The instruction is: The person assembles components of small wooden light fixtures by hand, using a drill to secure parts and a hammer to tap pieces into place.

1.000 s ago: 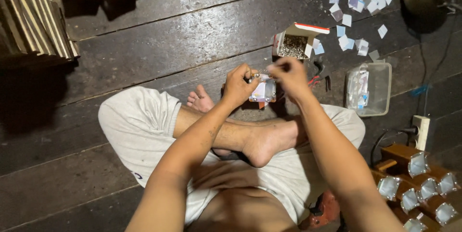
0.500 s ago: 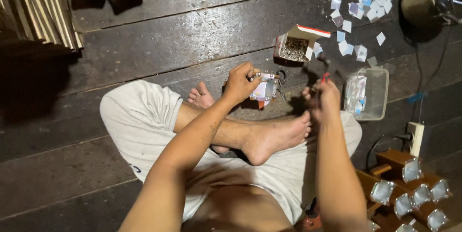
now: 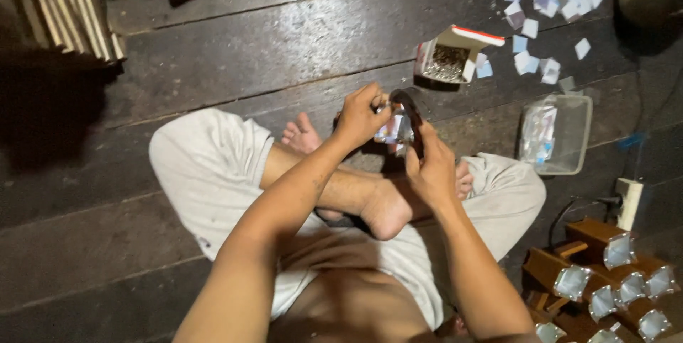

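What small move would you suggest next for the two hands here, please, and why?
Probably bring the dark metal pliers in the right hand onto the small shiny paper-faced piece, since the left hand holds it steady just beside the tool's head.

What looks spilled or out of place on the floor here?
Small paper squares lie scattered loose over the dark floorboards at top right, beyond the open box of small metal pieces. Nothing else stands out.

small shiny foil-faced piece (image 3: 395, 129), held upright between both hands, dark curved tool (image 3: 413, 119) against it

Bare-chested, barefoot person wearing pale grey shorts (image 3: 213, 165)
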